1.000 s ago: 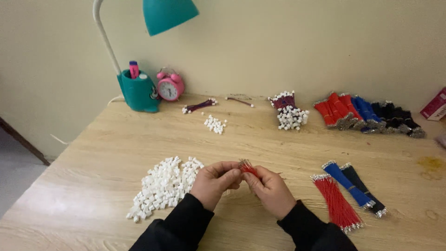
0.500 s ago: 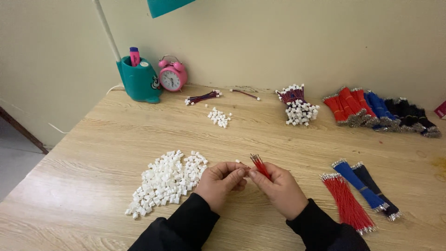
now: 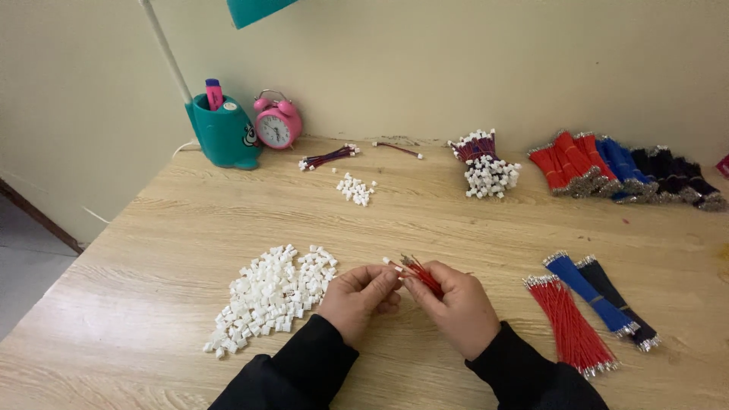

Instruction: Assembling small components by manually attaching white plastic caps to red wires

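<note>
My left hand [image 3: 357, 296] and my right hand [image 3: 454, 304] meet over the near middle of the wooden table [image 3: 471, 228]. Between the fingertips sits a small bunch of red wires [image 3: 421, 273] with a small white connector [image 3: 396, 265] at its tip. The right hand grips the wires; the left hand pinches the white connector end. A heap of small white plastic connectors [image 3: 269, 292] lies just left of my left hand. Right of my right hand lie loose bundles of red wires [image 3: 569, 323], blue wires [image 3: 588, 292] and black wires [image 3: 619, 300].
At the back stand a teal lamp base with a pink marker [image 3: 224, 129] and a pink alarm clock [image 3: 277, 121]. Finished wire sets [image 3: 328, 157], a small connector pile [image 3: 355, 188], a bundle with white connectors [image 3: 482, 163] and red, blue, black wire bundles [image 3: 623, 171] line the wall.
Both hands stay together on the wires, with only small finger movement. The camera has tilted down a little, so the lamp shade has left the top of the view.
</note>
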